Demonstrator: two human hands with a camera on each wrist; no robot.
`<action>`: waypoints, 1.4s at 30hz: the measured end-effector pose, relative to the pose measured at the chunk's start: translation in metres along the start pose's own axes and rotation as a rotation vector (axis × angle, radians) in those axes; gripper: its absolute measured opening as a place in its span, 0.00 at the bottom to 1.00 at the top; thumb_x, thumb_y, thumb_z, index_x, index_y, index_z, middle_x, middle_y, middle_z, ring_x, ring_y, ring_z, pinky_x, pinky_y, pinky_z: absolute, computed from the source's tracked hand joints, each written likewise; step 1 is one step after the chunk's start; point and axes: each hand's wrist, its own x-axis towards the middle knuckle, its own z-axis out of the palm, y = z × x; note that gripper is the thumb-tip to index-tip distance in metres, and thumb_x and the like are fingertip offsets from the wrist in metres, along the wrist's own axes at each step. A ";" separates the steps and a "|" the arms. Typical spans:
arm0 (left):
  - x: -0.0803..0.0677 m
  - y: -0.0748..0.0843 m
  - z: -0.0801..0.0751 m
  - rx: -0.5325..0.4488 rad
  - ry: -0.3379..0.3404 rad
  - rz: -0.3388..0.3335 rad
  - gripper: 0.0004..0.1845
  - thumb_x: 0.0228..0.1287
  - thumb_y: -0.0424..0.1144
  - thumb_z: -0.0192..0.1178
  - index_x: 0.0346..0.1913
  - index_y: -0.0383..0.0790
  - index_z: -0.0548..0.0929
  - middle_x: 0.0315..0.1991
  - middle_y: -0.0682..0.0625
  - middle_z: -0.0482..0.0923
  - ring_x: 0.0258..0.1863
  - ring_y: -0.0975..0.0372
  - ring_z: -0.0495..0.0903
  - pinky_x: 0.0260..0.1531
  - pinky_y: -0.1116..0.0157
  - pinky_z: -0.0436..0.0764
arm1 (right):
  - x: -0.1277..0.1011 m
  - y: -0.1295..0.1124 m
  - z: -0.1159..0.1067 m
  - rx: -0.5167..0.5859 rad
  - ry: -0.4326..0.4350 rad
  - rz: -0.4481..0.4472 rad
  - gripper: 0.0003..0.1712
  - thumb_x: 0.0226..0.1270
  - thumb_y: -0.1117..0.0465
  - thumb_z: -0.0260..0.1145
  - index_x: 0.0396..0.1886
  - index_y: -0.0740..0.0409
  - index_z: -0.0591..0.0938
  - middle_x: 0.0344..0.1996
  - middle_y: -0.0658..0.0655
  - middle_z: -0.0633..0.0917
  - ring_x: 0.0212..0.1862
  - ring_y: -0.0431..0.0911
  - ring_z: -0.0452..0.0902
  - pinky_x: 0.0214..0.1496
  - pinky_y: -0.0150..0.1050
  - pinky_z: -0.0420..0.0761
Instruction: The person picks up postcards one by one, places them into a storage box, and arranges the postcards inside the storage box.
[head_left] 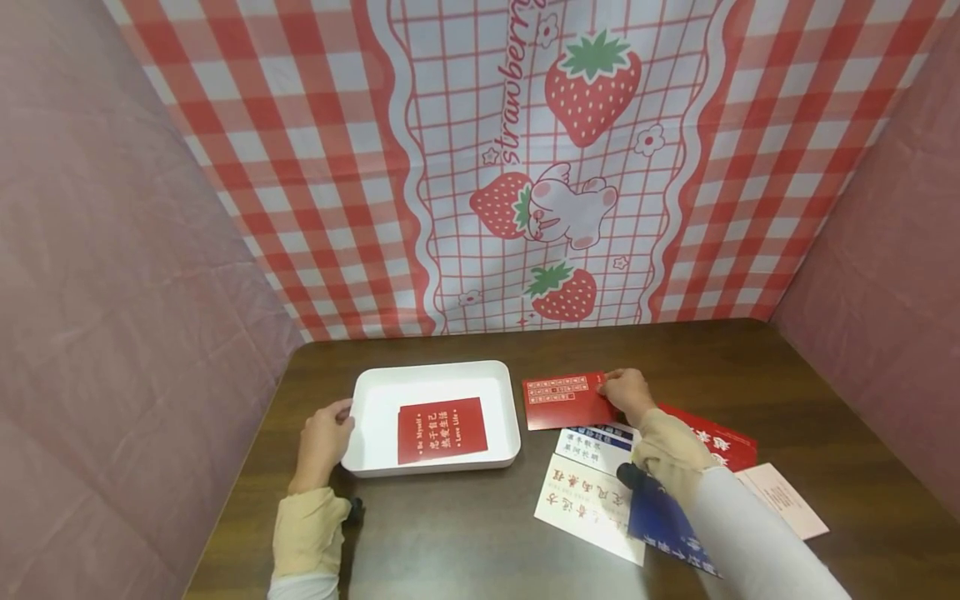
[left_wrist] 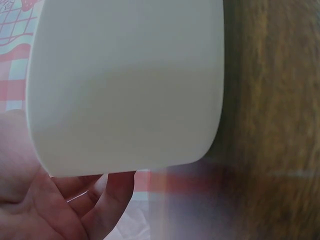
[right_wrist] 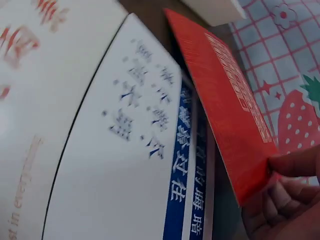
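Observation:
My left hand [head_left: 322, 440] grips the left side of a white tray [head_left: 375, 417]; in the left wrist view its fingers [left_wrist: 115, 200] curl at the tray's end wall [left_wrist: 130, 100]. Inside the tray lie red cards [head_left: 468, 425], stacked slightly askew, with white lettering. Between thumb and fingers, my right hand [head_left: 628, 393] pinches the right end of another red card [head_left: 555, 410], just right of the tray. The right wrist view shows this red card [right_wrist: 220, 100] tilted up on edge beside white cards with blue print [right_wrist: 125, 150].
Below my right forearm several cards overlap: a cream card with red writing [head_left: 581, 504], a blue card [head_left: 663, 517], a red card [head_left: 738, 442] and a pale pink card [head_left: 783, 500]. A strawberry-print checked cloth [head_left: 480, 167] hangs behind the wooden table [head_left: 435, 533].

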 end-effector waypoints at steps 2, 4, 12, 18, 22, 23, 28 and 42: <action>0.000 0.000 0.000 0.002 0.002 0.005 0.20 0.66 0.34 0.54 0.60 0.32 0.78 0.51 0.36 0.83 0.53 0.41 0.80 0.54 0.44 0.74 | 0.003 0.001 0.000 0.117 -0.030 0.006 0.22 0.64 0.68 0.58 0.56 0.76 0.74 0.52 0.73 0.78 0.43 0.51 0.77 0.37 0.36 0.80; 0.000 0.000 0.000 0.002 0.007 0.007 0.20 0.66 0.34 0.54 0.60 0.32 0.78 0.50 0.36 0.83 0.52 0.41 0.80 0.54 0.44 0.74 | 0.005 0.003 -0.001 0.183 -0.043 0.008 0.22 0.64 0.69 0.58 0.56 0.76 0.73 0.50 0.72 0.79 0.39 0.47 0.78 0.34 0.34 0.79; 0.000 0.001 0.001 -0.001 0.001 -0.006 0.20 0.67 0.34 0.54 0.60 0.33 0.78 0.51 0.36 0.83 0.53 0.41 0.80 0.54 0.45 0.74 | 0.006 0.003 -0.004 0.306 -0.063 0.022 0.23 0.65 0.69 0.59 0.58 0.75 0.72 0.47 0.68 0.81 0.33 0.40 0.77 0.32 0.34 0.81; 0.000 0.000 0.000 0.005 -0.004 -0.010 0.21 0.67 0.34 0.53 0.61 0.32 0.77 0.51 0.35 0.82 0.53 0.41 0.79 0.54 0.44 0.74 | 0.002 -0.001 -0.010 0.378 -0.093 0.012 0.23 0.66 0.70 0.57 0.59 0.77 0.70 0.30 0.54 0.82 0.28 0.37 0.78 0.29 0.33 0.81; -0.001 0.001 -0.001 0.006 -0.005 -0.005 0.21 0.67 0.34 0.54 0.60 0.32 0.78 0.51 0.35 0.82 0.53 0.40 0.79 0.54 0.44 0.73 | 0.001 -0.002 -0.013 0.402 -0.113 0.011 0.22 0.67 0.69 0.57 0.59 0.76 0.69 0.28 0.50 0.81 0.27 0.36 0.78 0.28 0.33 0.81; -0.001 0.001 -0.001 0.005 -0.005 -0.005 0.21 0.67 0.34 0.54 0.61 0.32 0.77 0.52 0.35 0.82 0.53 0.40 0.79 0.54 0.44 0.73 | 0.000 -0.002 -0.013 0.402 -0.115 0.014 0.22 0.68 0.68 0.57 0.59 0.75 0.69 0.28 0.51 0.82 0.27 0.36 0.78 0.29 0.33 0.81; -0.001 0.002 -0.002 0.002 -0.008 -0.002 0.21 0.67 0.34 0.53 0.60 0.32 0.78 0.51 0.35 0.82 0.53 0.40 0.79 0.54 0.44 0.73 | -0.002 -0.005 -0.014 0.404 -0.117 0.034 0.23 0.69 0.67 0.57 0.60 0.73 0.69 0.34 0.54 0.82 0.27 0.37 0.77 0.28 0.32 0.80; -0.001 0.001 0.000 -0.016 -0.003 -0.009 0.21 0.66 0.34 0.53 0.61 0.32 0.77 0.51 0.35 0.82 0.53 0.41 0.80 0.54 0.45 0.74 | -0.005 -0.016 -0.018 0.470 -0.147 0.024 0.20 0.68 0.68 0.56 0.58 0.71 0.68 0.25 0.47 0.80 0.23 0.36 0.75 0.22 0.30 0.73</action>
